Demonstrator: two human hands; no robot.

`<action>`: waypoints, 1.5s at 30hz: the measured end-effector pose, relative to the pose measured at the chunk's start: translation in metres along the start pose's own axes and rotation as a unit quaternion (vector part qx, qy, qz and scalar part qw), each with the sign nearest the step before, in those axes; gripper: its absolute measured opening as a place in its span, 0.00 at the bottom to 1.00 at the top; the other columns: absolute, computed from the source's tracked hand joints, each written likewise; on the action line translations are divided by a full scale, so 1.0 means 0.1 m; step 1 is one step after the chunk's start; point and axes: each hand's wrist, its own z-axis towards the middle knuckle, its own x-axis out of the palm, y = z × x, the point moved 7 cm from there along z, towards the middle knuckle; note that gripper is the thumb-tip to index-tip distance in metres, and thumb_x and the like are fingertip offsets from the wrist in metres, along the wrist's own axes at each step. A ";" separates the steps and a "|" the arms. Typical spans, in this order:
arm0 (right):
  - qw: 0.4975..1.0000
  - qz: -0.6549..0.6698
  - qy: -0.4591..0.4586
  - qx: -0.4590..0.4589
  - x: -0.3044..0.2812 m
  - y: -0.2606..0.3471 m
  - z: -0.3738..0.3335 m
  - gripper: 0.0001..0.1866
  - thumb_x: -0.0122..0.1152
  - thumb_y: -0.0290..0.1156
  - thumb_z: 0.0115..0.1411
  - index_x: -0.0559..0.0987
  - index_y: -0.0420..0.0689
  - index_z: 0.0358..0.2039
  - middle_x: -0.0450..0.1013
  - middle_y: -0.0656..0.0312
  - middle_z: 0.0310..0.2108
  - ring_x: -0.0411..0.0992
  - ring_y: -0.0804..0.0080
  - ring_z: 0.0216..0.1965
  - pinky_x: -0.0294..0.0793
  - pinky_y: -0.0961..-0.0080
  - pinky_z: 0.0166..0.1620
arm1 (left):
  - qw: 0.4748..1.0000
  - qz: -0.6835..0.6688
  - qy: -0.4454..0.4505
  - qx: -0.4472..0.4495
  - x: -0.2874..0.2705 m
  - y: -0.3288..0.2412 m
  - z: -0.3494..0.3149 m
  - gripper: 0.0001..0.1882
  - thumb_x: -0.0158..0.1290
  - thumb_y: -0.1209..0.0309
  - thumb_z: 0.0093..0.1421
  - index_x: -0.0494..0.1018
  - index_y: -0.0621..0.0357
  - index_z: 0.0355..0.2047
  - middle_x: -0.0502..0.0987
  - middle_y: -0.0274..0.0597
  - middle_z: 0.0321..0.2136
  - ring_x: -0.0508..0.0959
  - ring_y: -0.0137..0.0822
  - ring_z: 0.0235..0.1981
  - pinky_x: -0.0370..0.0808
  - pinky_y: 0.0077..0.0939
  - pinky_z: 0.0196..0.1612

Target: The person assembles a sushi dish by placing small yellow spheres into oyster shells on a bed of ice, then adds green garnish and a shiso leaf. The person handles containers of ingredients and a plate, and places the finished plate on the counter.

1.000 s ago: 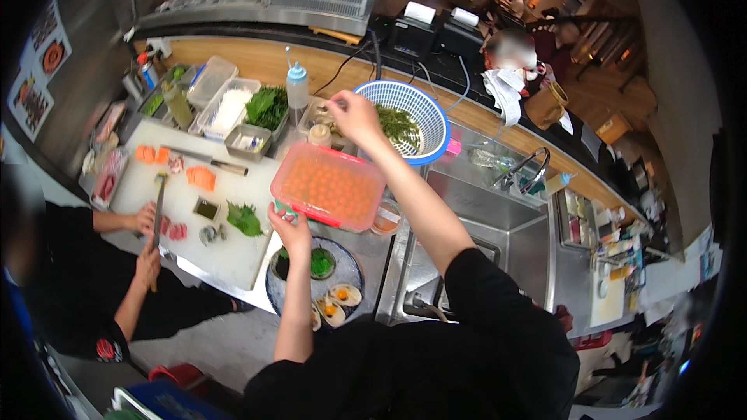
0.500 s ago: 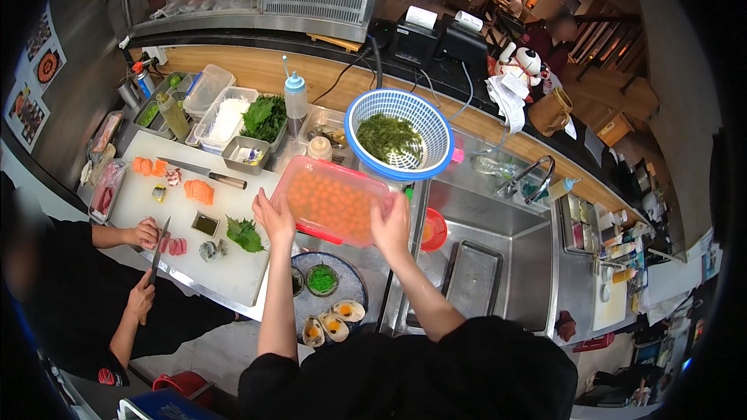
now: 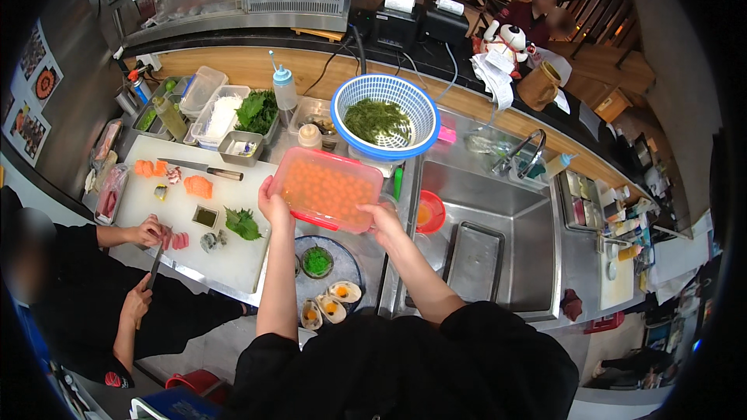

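Observation:
Between my hands is a red plastic food box (image 3: 327, 187) with a cloudy see-through top, full of small round orange pieces. My left hand (image 3: 277, 207) grips its left end, and my right hand (image 3: 381, 222) grips the lower right corner with the thumb on top. The box hangs above the counter, tilted toward me. Just below it lies a blue-rimmed round plate (image 3: 352, 260) bearing a small bowl of green bits (image 3: 317, 262) and several opened shells (image 3: 345, 291) with orange-yellow centres. Beyond the box stands a blue and white colander (image 3: 424, 145) with green seaweed (image 3: 377, 120) inside.
At left a co-worker's hands (image 3: 148, 232) use a knife (image 3: 155, 266) on pink fish over a white cutting board (image 3: 233, 271). The steel sink (image 3: 486, 187) with its tap (image 3: 529, 149) is at right, a red bowl (image 3: 430, 211) inside. Squeeze bottles (image 3: 285, 93) stand behind.
The food box has come slightly nearer me, its right end lower. My right hand has slid to the box's near corner. The view has shifted, and the co-worker's knife has moved a little.

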 end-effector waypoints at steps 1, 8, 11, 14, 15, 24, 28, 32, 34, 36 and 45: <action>1.000 0.006 0.022 0.007 -0.02 -0.03 -0.02 0.33 0.68 0.37 0.57 0.68 0.40 0.61 0.71 0.53 0.57 0.74 0.59 0.53 0.77 0.57 0.49 | 1.000 -0.010 0.000 -0.004 -0.01 0.02 -0.01 0.20 0.50 0.81 0.63 0.68 0.69 0.56 0.75 0.53 0.51 0.77 0.40 0.51 0.73 0.30 0.56; 0.991 0.115 0.054 0.048 -0.13 -0.33 -0.16 0.35 0.65 0.32 0.56 0.66 0.42 0.63 0.69 0.57 0.61 0.71 0.61 0.59 0.70 0.56 0.61 | 0.997 0.042 0.043 -0.043 0.09 0.02 -0.24 0.16 0.50 0.71 0.65 0.72 0.66 0.52 0.77 0.46 0.45 0.77 0.37 0.46 0.74 0.29 0.48; 0.982 0.173 0.070 -0.012 -0.36 -0.37 -0.35 0.34 0.62 0.29 0.57 0.64 0.41 0.64 0.69 0.56 0.61 0.68 0.60 0.62 0.70 0.57 0.63 | 0.975 0.081 0.144 -0.148 0.13 0.07 -0.15 0.18 0.52 0.61 0.66 0.74 0.61 0.49 0.78 0.41 0.44 0.75 0.36 0.45 0.71 0.33 0.49; 0.981 0.187 0.051 -0.008 -0.52 -0.46 -0.56 0.34 0.62 0.29 0.56 0.65 0.40 0.64 0.69 0.55 0.61 0.69 0.58 0.61 0.70 0.56 0.63 | 0.937 0.299 0.138 -0.119 -0.24 0.11 0.38 0.28 0.54 0.49 0.62 0.76 0.60 0.50 0.80 0.40 0.36 0.77 0.36 0.42 0.71 0.37 0.42; 0.982 0.185 0.027 -0.025 -0.71 -0.52 -0.65 0.34 0.62 0.29 0.56 0.65 0.40 0.64 0.69 0.54 0.61 0.70 0.57 0.60 0.71 0.56 0.62 | 0.880 0.454 0.136 -0.021 -0.16 0.06 0.48 0.33 0.56 0.47 0.58 0.75 0.65 0.51 0.81 0.51 0.41 0.77 0.46 0.50 0.72 0.43 0.52; 0.974 0.188 -0.118 -0.042 -1.67 -0.66 -1.71 0.34 0.61 0.29 0.54 0.66 0.36 0.61 0.70 0.50 0.57 0.71 0.51 0.58 0.74 0.52 0.59 | 0.719 0.601 0.287 -0.196 -0.04 0.28 0.61 0.40 0.66 0.45 0.52 0.76 0.75 0.47 0.82 0.56 0.42 0.82 0.44 0.45 0.76 0.36 0.50; 0.968 0.191 -0.152 -0.051 -1.78 -0.67 -2.09 0.34 0.61 0.29 0.53 0.65 0.35 0.62 0.70 0.49 0.57 0.71 0.52 0.58 0.73 0.54 0.60 | 0.780 0.453 0.320 -0.289 -0.12 0.24 0.46 0.39 0.66 0.49 0.55 0.73 0.74 0.53 0.81 0.50 0.46 0.81 0.39 0.47 0.75 0.35 0.54; 0.962 0.203 -0.179 -0.036 -2.02 -0.88 -2.24 0.35 0.61 0.28 0.52 0.65 0.35 0.62 0.70 0.49 0.57 0.71 0.52 0.57 0.71 0.55 0.61 | 0.813 0.342 0.330 -0.338 -0.04 0.27 0.43 0.37 0.66 0.51 0.56 0.71 0.67 0.57 0.78 0.48 0.51 0.78 0.39 0.52 0.72 0.35 0.58; 0.958 0.215 -0.187 -0.038 -2.14 -1.04 -2.31 0.35 0.61 0.28 0.52 0.65 0.34 0.61 0.70 0.49 0.57 0.71 0.53 0.57 0.71 0.55 0.62 | 0.818 0.338 0.303 -0.353 -0.05 0.33 0.44 0.35 0.65 0.53 0.58 0.70 0.66 0.58 0.78 0.46 0.52 0.78 0.39 0.52 0.73 0.36 0.57; 0.955 0.226 -0.186 -0.038 -2.12 -1.06 -2.34 0.35 0.61 0.27 0.52 0.65 0.34 0.61 0.70 0.50 0.56 0.71 0.54 0.57 0.71 0.57 0.61 | 0.825 0.332 0.297 -0.348 -0.04 0.37 0.45 0.31 0.63 0.55 0.60 0.70 0.65 0.56 0.78 0.45 0.51 0.78 0.37 0.51 0.73 0.36 0.57; 0.960 0.207 -0.189 -0.005 -2.15 -1.25 -2.38 0.36 0.64 0.27 0.50 0.65 0.36 0.61 0.71 0.54 0.53 0.71 0.59 0.56 0.71 0.63 0.60 | 0.675 0.494 0.452 0.309 1.26 0.09 -1.05 0.19 0.62 0.75 0.49 0.76 0.58 0.43 0.77 0.53 0.42 0.73 0.52 0.50 0.70 0.45 0.56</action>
